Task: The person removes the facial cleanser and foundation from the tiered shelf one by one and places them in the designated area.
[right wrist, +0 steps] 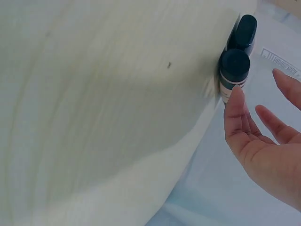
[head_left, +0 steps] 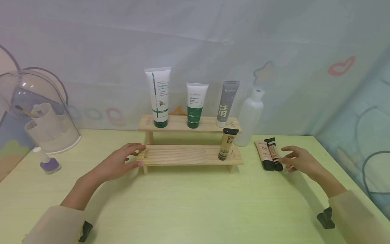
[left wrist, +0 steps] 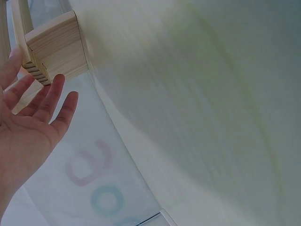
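A two-step wooden display stand [head_left: 173,155] stands mid-table. My left hand [head_left: 120,162] grips the left end of its lower step, thumb at the front edge and fingers at the end; the left wrist view shows the wooden end [left wrist: 35,68] between them. My right hand [head_left: 300,160] is beside a slim black-and-beige cosmetic tube [head_left: 273,153], fingers parted and not closed round it. One fingertip is at the tube's black cap [right wrist: 234,63]; whether it touches is unclear. A wider BB cream tube [head_left: 263,154] lies alongside. A small beige tube [head_left: 226,144] stands on the lower step's right.
On the upper step stand a white tube [head_left: 159,95], a white-and-green tube [head_left: 196,105] and a grey tube [head_left: 228,103]. Behind the stand's right end is a white bottle [head_left: 250,117]. At left are a domed organizer [head_left: 51,132] and a purple nail polish bottle [head_left: 49,165].
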{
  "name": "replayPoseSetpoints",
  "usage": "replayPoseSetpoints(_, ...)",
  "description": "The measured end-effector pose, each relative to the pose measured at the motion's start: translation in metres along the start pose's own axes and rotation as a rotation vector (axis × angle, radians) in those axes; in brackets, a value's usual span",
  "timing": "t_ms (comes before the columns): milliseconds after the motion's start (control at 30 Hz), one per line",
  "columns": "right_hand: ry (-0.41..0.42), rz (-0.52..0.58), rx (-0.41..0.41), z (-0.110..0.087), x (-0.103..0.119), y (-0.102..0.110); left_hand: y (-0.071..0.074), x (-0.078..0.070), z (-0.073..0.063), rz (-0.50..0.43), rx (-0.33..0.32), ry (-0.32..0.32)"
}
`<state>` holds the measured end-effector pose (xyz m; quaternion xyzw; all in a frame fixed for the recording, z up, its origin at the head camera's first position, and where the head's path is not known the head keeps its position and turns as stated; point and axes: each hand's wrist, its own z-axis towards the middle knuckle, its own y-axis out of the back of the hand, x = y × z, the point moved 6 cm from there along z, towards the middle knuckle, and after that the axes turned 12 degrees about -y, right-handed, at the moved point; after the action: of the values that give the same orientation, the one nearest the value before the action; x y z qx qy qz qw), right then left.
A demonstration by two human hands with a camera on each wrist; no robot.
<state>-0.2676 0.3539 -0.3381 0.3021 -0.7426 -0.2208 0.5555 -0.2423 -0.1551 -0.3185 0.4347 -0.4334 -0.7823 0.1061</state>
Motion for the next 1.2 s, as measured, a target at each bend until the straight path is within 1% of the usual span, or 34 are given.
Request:
replayPoseSetpoints(233,0.057,-0.064,-0.017,-0.010,0.018,-0.001,0.000,0.001,0.000,0.002,0.003,0.008)
replayPoseSetpoints(433,0.123,-0.091,-0.009,-0.020,0.043,-0.010,-0.001,0.001,0.000,-0.002,0.002,0.007)
replayPoseSetpoints(633,0.183,-0.076,0.014,-0.026,0.065,-0.025,-0.001,0.000,-0.001,-0.007,0.003,0.005)
replayPoseSetpoints(800,0.217,-0.055,0.040,-0.028,0.081,-0.038,-0.001,0.000,-0.001,-0.006,0.005,0.005)
replayPoseSetpoints(1033,0.309,-0.076,0.042,-0.031,0.102,-0.056,-0.001,0.001,-0.001,0.000,0.008,0.001)
replayPoseSetpoints(1200,0.354,-0.053,0.046,-0.034,0.116,-0.066,0.000,0.001,0.000,0.001,0.004,-0.011)
